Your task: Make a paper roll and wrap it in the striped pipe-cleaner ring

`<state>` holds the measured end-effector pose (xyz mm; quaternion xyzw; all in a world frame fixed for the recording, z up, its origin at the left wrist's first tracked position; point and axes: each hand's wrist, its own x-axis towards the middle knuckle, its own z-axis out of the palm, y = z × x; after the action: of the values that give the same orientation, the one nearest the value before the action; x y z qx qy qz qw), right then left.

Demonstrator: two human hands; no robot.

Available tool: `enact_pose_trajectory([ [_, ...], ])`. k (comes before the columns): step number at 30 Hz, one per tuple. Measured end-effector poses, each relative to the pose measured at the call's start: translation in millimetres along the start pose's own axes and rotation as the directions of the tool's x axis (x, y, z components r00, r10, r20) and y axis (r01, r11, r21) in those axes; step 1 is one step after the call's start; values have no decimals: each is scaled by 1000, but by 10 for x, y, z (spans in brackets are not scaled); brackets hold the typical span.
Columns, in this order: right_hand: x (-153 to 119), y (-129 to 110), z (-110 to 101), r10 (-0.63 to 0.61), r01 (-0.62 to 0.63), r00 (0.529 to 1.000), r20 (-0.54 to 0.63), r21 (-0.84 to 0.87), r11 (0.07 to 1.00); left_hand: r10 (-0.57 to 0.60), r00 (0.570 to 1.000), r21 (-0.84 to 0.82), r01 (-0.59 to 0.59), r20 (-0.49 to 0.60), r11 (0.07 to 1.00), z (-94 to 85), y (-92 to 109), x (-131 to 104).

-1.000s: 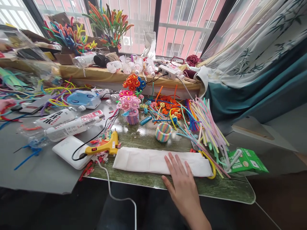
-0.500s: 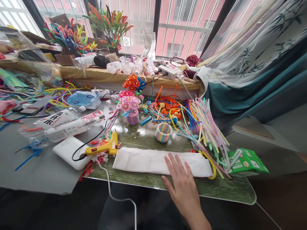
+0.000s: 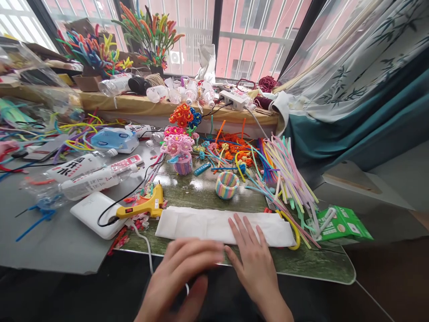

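Two hands: both in shot now, only the right one was showing half a second back
Left hand: new arrival, comes in from the bottom edge, blurry from moving, fingers loosely spread and holding nothing, fingertips just short of the near edge of the white cloth
Right hand: same spot as before, lying flat, palm down, fingers apart and resting on the cloth's right half, not gripping it
White cloth: folded long strip lying flat on the green table near its front edge, hasn't budged
Glue gun: yellow, just off the cloth's left end, black cord trailing left, unchanged
Striped cup: little pastel ring thing behind the cloth, clear of both hands
Pipe cleaners: big pastel bundle to the right, ends reaching down past the cloth's right end
View: slid a touch, everything sits slightly more left than before
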<state>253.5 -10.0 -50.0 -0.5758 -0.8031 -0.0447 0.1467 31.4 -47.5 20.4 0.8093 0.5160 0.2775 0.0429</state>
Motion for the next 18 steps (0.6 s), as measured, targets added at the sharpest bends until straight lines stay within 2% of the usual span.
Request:
enact_pose_trajectory([
  [2, -1, -4, 1, 4, -4, 1000, -1, 7, 1000, 75, 997, 155, -75, 6, 985, 152, -92, 150],
  [4, 0, -12, -2, 13, -13, 1000, 1, 12, 1000, 101, 995, 338, -90, -15, 937, 321, -190, 219],
  [8, 9, -29, -15, 45, -45, 999, 4, -6, 999, 146, 987, 460, -157, 60, 874, 555, -344, 183],
  [13, -23, 68, -37, 67, -66, 998, 12, -37, 997, 164, 981, 456, -194, 105, 869, 540, -432, 150],
  [18, -116, 380, -69, 85, -85, 996, -1, -83, 993, 188, 975, 409, -222, 122, 885, 467, -529, 186],
])
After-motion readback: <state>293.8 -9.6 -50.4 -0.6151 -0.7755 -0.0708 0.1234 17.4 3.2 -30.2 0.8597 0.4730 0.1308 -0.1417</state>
